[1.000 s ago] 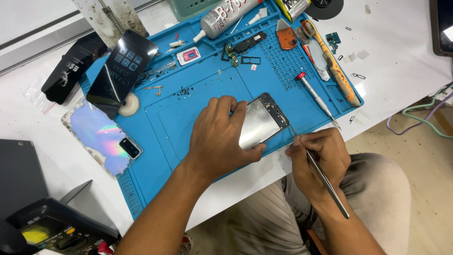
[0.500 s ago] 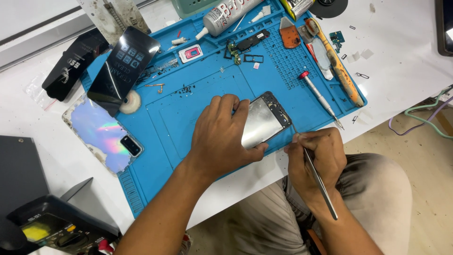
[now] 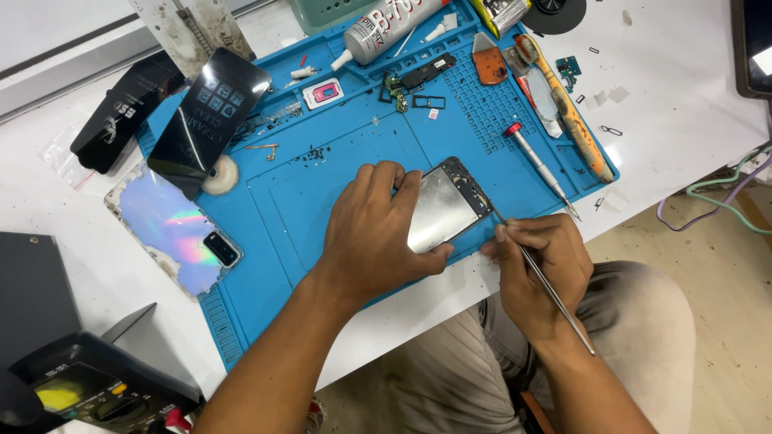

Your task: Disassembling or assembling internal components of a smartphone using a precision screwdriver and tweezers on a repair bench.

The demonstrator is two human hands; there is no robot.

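Nearest the body, the right hand [image 3: 537, 269] is closed in a pen grip round a thin metal pick [image 3: 540, 276], whose tip meets the lower right edge of the opened phone frame [image 3: 445, 206]. The left hand [image 3: 374, 235] lies flat over the frame's left half, fingers loosely curled and thumb hooked under its near edge, pinning it to the blue work mat [image 3: 322, 185] close to the table's front edge. To do this well, I would judge the pick should stay shallow and slide along the seam, with the left hand pressing steadily so the frame cannot skid. Just beyond lies a red-capped screwdriver [image 3: 537, 161]; further left an iridescent back cover [image 3: 173, 229] and a dark glass panel [image 3: 205, 116]; farthest, a glue tube [image 3: 386, 28]
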